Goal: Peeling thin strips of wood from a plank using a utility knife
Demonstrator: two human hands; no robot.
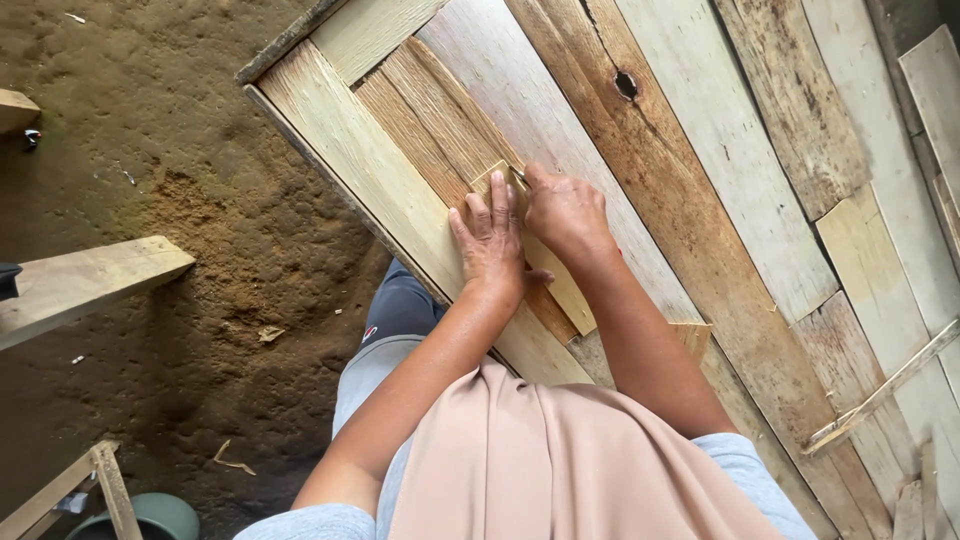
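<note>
Left hand point(490, 240): lies flat, fingers spread and straight, palm down on a small wooden strip, pressing it against the boards; it grips nothing.
Right hand point(566, 212): curled closed just beside the left hand, fingertips pinched at the strip's upper corner. Something small and dark shows at the fingertips, too small to identify.
Small wooden strip point(560, 290): a short, pale yellowish piece of thin board, cut square at the ends, lying slanted along the grain of the boards beneath. Its upper end peeks out above the left fingers; its lower end shows below the wrists. The middle is hidden under both hands.
Ribbed board point(430, 120): tan, with strongly raised grain lines, directly under the strip and running diagonally up to the left.
Counter point(700, 150): a rough surface of long planks laid side by side, some pale and bleached, some rusty brown, all slanting the same way.
Knot hole point(626, 85): a dark round hole in one brown plank, well above the hands.
Clothing point(560, 470): a pinkish-beige garment and light blue sleeves fill the bottom of the view.
Floor point(150, 180): bare brown earth dusted with sawdust, left of the counter.
Loose beam point(90, 280): a pale timber end jutting in from the left edge.
</note>
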